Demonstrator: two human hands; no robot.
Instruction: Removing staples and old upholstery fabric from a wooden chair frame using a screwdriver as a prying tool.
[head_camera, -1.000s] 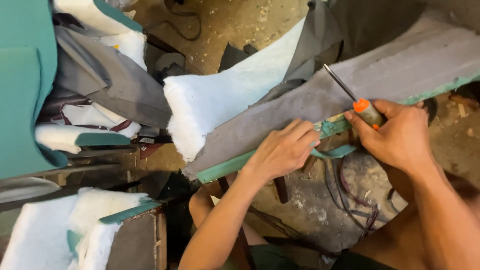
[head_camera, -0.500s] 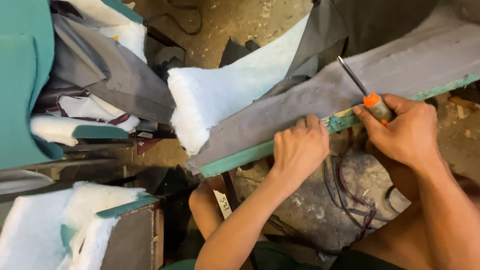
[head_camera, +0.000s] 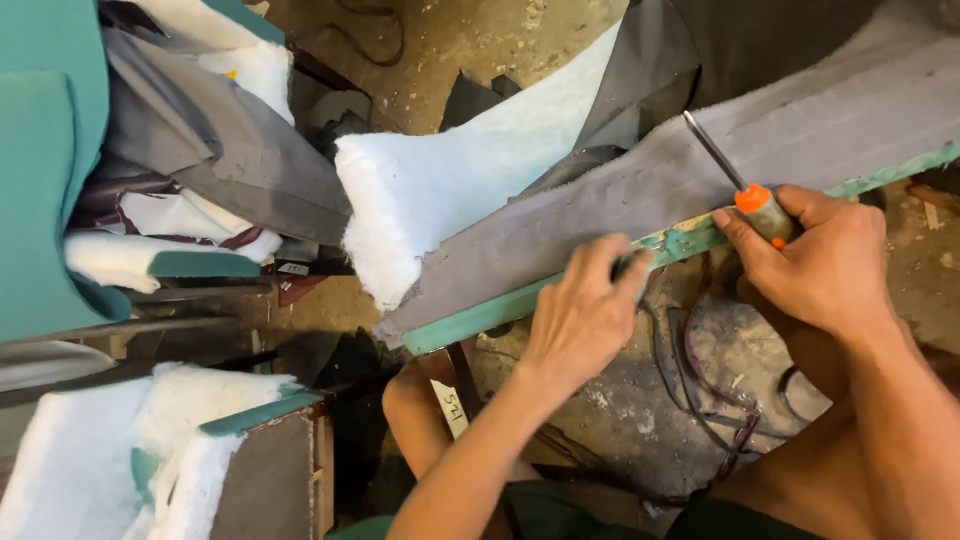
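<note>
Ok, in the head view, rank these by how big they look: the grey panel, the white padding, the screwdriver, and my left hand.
1. Grey panel, the largest, running across the frame.
2. White padding.
3. Left hand and screwdriver look about alike; the right hand hides much of the handle, so I won't rank them.

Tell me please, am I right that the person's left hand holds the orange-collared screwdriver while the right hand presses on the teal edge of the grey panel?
Not quite: the hands are swapped. In the head view, the right hand holds the screwdriver, and the left hand presses on the teal edge of the grey panel.
</note>
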